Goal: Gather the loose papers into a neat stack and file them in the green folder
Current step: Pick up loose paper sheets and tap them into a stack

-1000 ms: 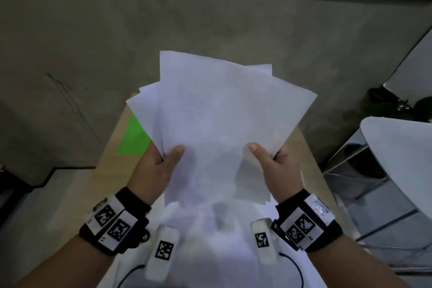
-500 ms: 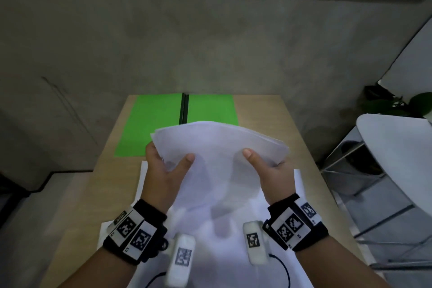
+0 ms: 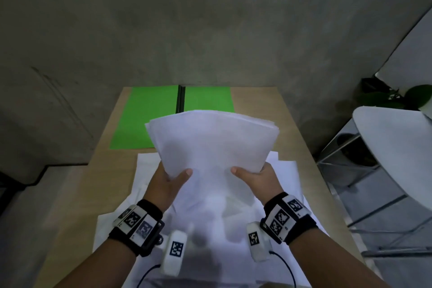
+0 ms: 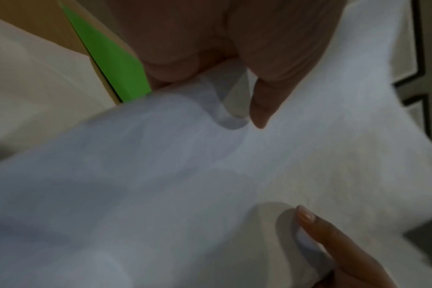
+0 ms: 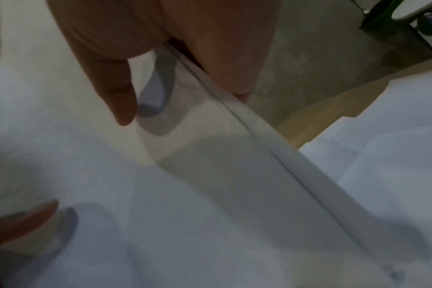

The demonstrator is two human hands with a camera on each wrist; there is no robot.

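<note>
Both hands hold a stack of white papers point(image 3: 211, 140) above the table, tilted away from me. My left hand point(image 3: 169, 180) grips its lower left edge with the thumb on top; my right hand point(image 3: 256, 176) grips the lower right edge the same way. In the wrist views the left thumb point(image 4: 261, 105) and the right thumb point(image 5: 116, 97) press on the papers point(image 4: 234, 175) point(image 5: 111, 175). The green folder point(image 3: 149, 117) lies open and flat at the table's far end, partly hidden by the stack. More loose white sheets point(image 3: 287, 177) lie on the table under my hands.
The wooden table point(image 3: 268, 105) meets a grey concrete wall at its far end. To the right stand a white round table point(image 3: 397, 147) and a potted plant point(image 3: 397, 97). Framed pictures hang on the wall above.
The fanned papers, first held up before the camera, have come down and tilted away, and their edges have drawn together into a tighter stack. The green folder has come into view.
</note>
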